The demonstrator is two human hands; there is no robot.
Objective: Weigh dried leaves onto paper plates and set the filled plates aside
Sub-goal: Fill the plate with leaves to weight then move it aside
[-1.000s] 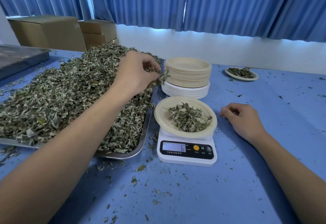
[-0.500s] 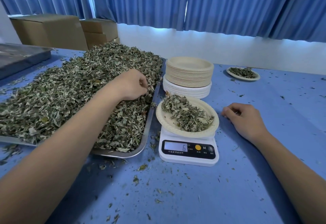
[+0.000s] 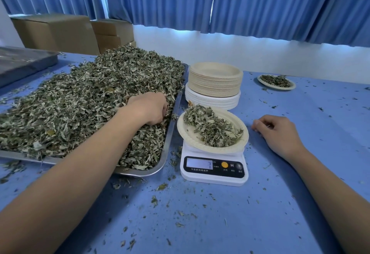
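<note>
our left hand (image 3: 152,109) is down in the heap of dried grey-green leaves (image 3: 80,103) on the shallow steel tray (image 3: 170,139), close to the tray's right rim. its fingers are curled under and clenched round a pinch of them. the fingertips are buried, so we cannot tell how much we have. our right hand (image 3: 278,133) rests on the blue tabletop (image 3: 220,223) near the scale, loosely curled and grasping nothing we can see.

the round cream paper plate (image 3: 190,133) sits on the small white digital kitchen scale (image 3: 214,166). a small pile of leaves (image 3: 212,129) lies on it, heaped toward its far left edge. the display shows one digit, which looks like a 7. we do not know the target weight.

from here we judge small pinches are best. we should lift clear of the tray rim and let the leaves fall over the bare near side of the plate, so the load sits centred. neither hand should touch plate or scale, and we should read only once the figure settles. the leaves look light and crumbly, and bits litter the tabletop, so a low release will scatter less.

the stack of empty cream and white paper plates (image 3: 215,85) stands just behind the scale. one filled paper plate (image 3: 276,88) lies well apart at the far right.
</note>
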